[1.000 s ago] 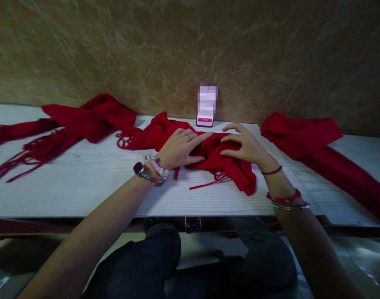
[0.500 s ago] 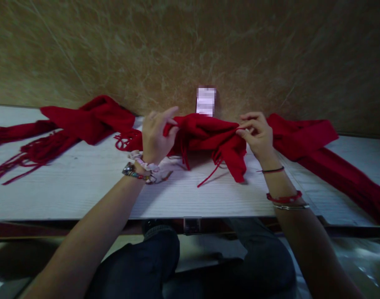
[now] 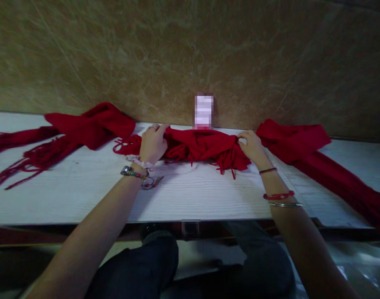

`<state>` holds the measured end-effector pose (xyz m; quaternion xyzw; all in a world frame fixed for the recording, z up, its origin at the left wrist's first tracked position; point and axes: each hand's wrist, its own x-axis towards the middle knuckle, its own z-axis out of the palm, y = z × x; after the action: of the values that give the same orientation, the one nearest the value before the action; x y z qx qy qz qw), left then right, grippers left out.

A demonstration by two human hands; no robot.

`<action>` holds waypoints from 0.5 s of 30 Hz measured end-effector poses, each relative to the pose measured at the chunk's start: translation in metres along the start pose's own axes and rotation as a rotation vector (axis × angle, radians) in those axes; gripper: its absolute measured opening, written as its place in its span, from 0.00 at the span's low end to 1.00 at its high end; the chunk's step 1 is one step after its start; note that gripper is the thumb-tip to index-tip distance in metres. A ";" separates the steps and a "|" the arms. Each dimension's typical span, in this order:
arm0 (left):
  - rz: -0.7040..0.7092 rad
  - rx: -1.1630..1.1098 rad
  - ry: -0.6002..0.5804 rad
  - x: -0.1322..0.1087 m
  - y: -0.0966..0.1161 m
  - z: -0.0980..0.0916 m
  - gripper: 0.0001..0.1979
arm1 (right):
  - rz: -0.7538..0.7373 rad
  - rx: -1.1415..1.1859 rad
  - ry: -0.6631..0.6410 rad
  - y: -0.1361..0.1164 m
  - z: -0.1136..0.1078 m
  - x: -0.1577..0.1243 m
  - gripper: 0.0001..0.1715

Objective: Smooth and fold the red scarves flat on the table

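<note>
A red fringed scarf [image 3: 204, 143] lies bunched in a long strip across the white table, its tassels hanging toward me. At its left part, my left hand [image 3: 154, 144] is closed on the cloth, with the fingertips at the far edge. My right hand [image 3: 252, 146] pinches the scarf's right end between thumb and fingers. Some loose tassels show to the left of my left hand. Part of the cloth under both hands is hidden.
A folded red scarf [image 3: 93, 124] with long tassels lies on the left of the white table [image 3: 93, 191]. Another folded red scarf [image 3: 289, 141] stretches to the right edge. A lit phone [image 3: 204, 110] leans on the marbled wall [image 3: 115, 54] behind.
Both hands have lowered with the middle scarf, which now lies flatter along the table. My left fingers, raised before, have come down on the cloth. The hanging right corner has drawn up.
</note>
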<state>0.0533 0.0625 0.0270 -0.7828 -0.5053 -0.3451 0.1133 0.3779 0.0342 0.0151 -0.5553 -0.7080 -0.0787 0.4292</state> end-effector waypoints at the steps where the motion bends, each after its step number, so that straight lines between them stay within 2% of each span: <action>1: 0.042 -0.041 0.047 -0.001 0.004 -0.002 0.22 | -0.014 0.004 0.045 -0.004 -0.004 0.000 0.09; 4: 0.247 -0.160 0.076 -0.003 0.020 -0.006 0.18 | -0.122 0.052 0.183 -0.025 -0.019 0.002 0.12; 5: 0.329 -0.179 0.046 -0.004 0.025 -0.005 0.17 | -0.174 0.077 0.189 -0.033 -0.024 0.002 0.12; 7: 0.457 -0.180 -0.032 -0.007 0.032 -0.003 0.16 | -0.268 0.098 0.117 -0.049 -0.027 0.000 0.12; 9: 0.497 -0.153 -0.074 -0.009 0.036 0.001 0.19 | -0.337 0.063 -0.002 -0.060 -0.024 -0.003 0.12; 11: 0.479 -0.140 -0.077 -0.010 0.036 0.002 0.22 | -0.386 -0.002 -0.105 -0.064 -0.017 -0.007 0.15; 15: 0.471 -0.143 -0.125 -0.009 0.034 -0.002 0.30 | -0.418 -0.061 -0.168 -0.059 -0.006 -0.009 0.12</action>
<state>0.0801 0.0390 0.0285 -0.9046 -0.2895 -0.2951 0.1037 0.3307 0.0020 0.0338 -0.4139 -0.8382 -0.1408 0.3261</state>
